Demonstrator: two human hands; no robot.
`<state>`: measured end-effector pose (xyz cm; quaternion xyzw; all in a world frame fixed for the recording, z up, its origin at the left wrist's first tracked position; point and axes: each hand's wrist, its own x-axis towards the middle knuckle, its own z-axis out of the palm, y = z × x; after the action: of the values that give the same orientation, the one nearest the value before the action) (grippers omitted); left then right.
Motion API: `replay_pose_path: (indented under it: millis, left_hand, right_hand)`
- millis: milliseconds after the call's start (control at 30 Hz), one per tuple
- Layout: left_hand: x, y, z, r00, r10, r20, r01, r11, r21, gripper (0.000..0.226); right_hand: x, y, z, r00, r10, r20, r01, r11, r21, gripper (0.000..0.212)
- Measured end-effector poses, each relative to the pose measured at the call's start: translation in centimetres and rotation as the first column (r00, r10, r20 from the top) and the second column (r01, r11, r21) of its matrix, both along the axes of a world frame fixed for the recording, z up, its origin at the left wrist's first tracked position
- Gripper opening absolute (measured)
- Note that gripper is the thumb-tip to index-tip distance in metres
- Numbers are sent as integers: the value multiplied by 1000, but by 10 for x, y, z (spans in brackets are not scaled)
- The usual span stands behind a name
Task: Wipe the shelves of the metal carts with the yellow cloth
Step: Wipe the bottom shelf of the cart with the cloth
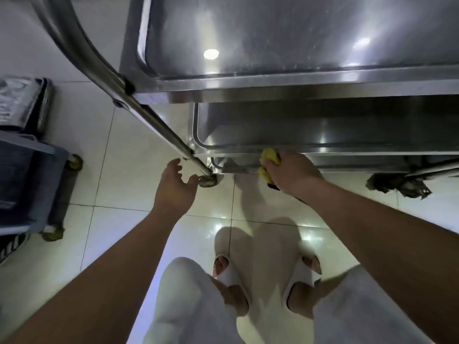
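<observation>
A: Right hand bunched around the yellow cloth, pressed on the front edge of the cart's lower shelf.

B: And the left hand, fingers spread, just beside the cart's corner wheel.

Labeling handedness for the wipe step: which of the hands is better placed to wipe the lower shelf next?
Right. The right hand already grips the yellow cloth at the front edge of the lower shelf. The left hand is open and empty, near the cart leg, probably better for steadying.
</observation>
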<state>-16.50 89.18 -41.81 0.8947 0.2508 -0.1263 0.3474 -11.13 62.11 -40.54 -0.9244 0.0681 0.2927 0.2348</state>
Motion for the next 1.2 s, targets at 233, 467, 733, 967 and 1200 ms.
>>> replay_pose_path:
  millis: [233,467,733,967,1200]
  left_hand:
    - [56,5,-47,856,277,437,-199,956,-216,30]
    - [89,10,-70,711,399,579,-137,886,-443,20]
    - [103,8,-87,606,469,642,-212,874,-438,32]
    - [99,2,-80,610,487,625,-230,863,-449,30]
    - [101,-1,-80,593,543,595,-248,825,-507,26]
  right_hand:
    - [74,61,-61,839,190,510,-256,965,62,35]
    - [80,124,-116,606,378,700,-284,925,-253,38]
    - [94,178,-126,620,570,539,-500,817,-288,62]
    - [93,98,-129,721,422,549,-293,904,-311,61]
    - [97,-94,-130,826,186,533,59,911,-409,69]
